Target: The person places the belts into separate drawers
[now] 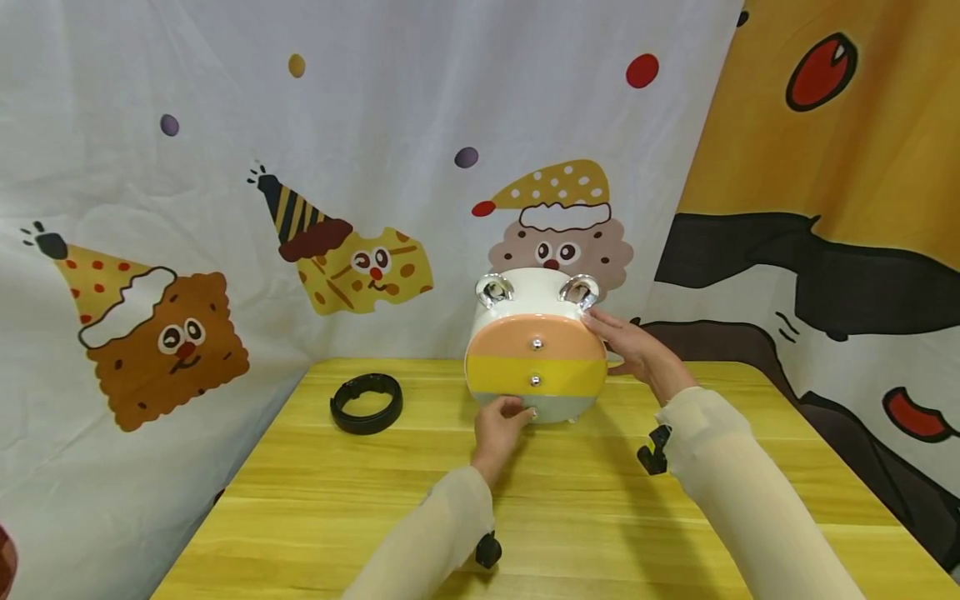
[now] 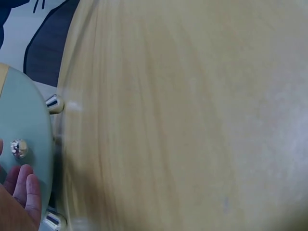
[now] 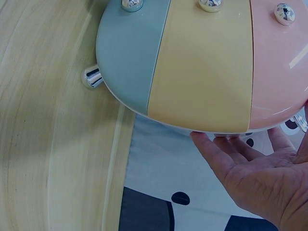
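Note:
A small white drawer box [image 1: 547, 287] stands upright on the table, with silver ring-shaped ears and short silver feet. Its oval front has a peach drawer [image 1: 502, 337], a yellow drawer [image 1: 502, 377] and a grey-green drawer [image 3: 132, 53], each with a silver knob. My left hand [image 1: 498, 433] is at the lowest drawer, its thumb and fingers close about the bottom knob [image 2: 19, 148]; the left wrist view shows no clear pinch. With fairly straight fingers, my right hand [image 1: 633, 346] touches the box's right side near the ear. Part of the left hand is cut off in its wrist view.
A black ring-shaped band [image 1: 366, 425] lies on the wooden table [image 1: 570, 517], left of the box. Behind the table hangs a printed cloth [image 1: 390, 100] with cartoon figures. Black wrist devices [image 1: 654, 450] sit at both sleeves.

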Tool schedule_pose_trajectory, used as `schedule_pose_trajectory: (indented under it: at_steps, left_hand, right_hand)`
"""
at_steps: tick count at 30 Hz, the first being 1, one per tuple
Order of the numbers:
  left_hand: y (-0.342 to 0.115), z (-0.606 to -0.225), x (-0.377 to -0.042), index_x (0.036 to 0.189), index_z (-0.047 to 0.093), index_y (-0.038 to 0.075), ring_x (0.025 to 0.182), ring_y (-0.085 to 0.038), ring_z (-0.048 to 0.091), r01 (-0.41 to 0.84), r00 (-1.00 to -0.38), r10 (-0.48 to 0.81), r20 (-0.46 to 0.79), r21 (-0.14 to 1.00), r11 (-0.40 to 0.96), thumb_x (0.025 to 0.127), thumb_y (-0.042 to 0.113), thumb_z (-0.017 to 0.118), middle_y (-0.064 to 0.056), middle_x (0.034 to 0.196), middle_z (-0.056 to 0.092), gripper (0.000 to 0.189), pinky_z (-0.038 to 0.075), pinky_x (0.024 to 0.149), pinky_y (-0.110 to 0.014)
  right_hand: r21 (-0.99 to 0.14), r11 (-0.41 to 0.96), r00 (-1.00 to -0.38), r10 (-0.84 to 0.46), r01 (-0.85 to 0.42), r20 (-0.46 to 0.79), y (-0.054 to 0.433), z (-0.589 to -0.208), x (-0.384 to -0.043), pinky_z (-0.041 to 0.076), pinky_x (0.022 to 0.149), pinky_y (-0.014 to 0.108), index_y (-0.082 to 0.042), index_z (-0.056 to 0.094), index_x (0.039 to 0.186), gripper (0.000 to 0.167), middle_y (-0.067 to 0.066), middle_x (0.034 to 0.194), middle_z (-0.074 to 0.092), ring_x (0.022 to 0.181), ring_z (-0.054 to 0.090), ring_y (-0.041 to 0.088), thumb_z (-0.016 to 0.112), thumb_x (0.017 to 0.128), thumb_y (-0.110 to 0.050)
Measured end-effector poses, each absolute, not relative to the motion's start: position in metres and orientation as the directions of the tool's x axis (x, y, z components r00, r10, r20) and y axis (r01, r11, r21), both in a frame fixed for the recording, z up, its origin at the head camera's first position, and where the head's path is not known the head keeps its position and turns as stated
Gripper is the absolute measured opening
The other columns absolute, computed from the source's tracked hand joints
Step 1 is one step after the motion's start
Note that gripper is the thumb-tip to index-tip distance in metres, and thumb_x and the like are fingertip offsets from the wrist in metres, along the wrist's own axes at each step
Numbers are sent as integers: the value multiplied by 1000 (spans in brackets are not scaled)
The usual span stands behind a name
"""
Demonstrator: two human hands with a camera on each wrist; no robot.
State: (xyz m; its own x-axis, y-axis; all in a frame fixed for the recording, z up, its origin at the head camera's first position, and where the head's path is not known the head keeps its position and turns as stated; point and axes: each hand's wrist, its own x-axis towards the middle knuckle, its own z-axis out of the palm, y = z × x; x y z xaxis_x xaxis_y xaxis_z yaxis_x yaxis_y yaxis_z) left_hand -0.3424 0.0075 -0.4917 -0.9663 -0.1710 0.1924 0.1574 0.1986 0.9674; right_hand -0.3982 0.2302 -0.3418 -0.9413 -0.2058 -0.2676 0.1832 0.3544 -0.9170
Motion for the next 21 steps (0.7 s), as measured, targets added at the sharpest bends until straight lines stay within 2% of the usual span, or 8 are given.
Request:
schedule_pose_trajectory:
  at_steps: [21]
  left_hand:
    - [18,-506,-342,93,74,4,78,-11,62,158,-966,-169,198,962,221,83,7,80,0,84,69,12,53,71,-30]
  right_hand:
    - [-919,354,-939,-220,174,-263,231,-341,-397,27,108,67,-34,1,159,82,8,166,-7,149,3,40,45,97,-64]
